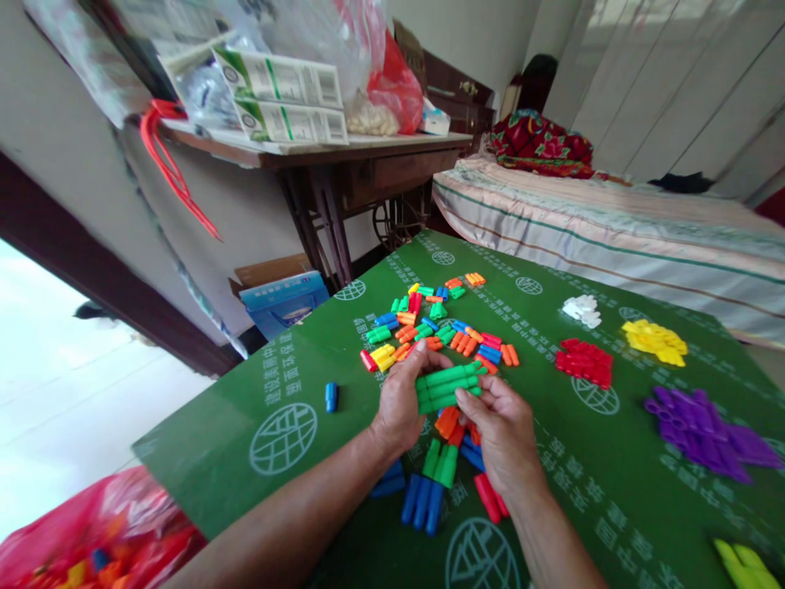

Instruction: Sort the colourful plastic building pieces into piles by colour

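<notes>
My left hand point(401, 397) is closed around the left end of a block of joined green plastic pieces point(447, 388) above the green board point(221, 442). At the block's right end, my right hand point(503, 417) pinches it between thumb and fingers. Behind my hands lies a loose spread of small orange, green, blue, red and yellow pieces point(489, 353). Below and between my hands are blue pieces point(422, 503), green ones point(440, 463), orange ones point(447, 421) and red ones point(491, 497). A single blue piece point(331, 397) stands left of my left hand.
Sorted piles of white point(582, 311), yellow point(655, 342), red point(584, 363) and purple pieces point(705, 432) lie on the right. A red bag of pieces point(104, 532) is at lower left. Beyond the board are a sewing table point(368, 147) and a bed point(601, 217).
</notes>
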A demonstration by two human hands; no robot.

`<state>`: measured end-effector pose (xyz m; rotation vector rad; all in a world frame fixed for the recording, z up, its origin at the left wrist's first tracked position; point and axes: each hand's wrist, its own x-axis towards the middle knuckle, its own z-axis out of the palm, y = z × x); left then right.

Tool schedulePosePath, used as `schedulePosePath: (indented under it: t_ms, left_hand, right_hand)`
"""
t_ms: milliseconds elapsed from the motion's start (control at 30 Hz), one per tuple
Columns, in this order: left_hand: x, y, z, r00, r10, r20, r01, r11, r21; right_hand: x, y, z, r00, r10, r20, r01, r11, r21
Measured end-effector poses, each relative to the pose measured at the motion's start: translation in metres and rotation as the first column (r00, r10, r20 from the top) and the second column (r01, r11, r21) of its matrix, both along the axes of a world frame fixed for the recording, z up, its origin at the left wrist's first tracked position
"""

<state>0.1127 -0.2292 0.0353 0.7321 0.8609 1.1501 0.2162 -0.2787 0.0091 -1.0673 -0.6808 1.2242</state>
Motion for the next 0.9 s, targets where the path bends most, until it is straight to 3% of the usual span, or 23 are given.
schedulePosePath:
  t_ms: [433, 700, 900]
  left_hand:
    - [0.004, 0.005, -0.001, 0.999, -0.024, -0.044, 0.025, 1.000, 0.012]
    - [-0.002, 0.008, -0.002, 0.976, -0.171, -0.138, 0.163, 0.984, -0.068]
    - [-0.010, 0.005, 0.003, 0.862, -0.439, -0.253, 0.449, 0.893, -0.020]
  right_hand:
    - [0.004, 0.004, -0.001, 0.999, -0.009, 0.035, 0.009, 1.000, -0.005]
    - [0.023, 0.008, 0.001, 0.994, -0.006, 0.109, 0.010, 0.999, -0.031]
    - [0.036, 0.008, -0.001, 0.992, 0.047, 0.117, -0.051, 0.998, 0.029]
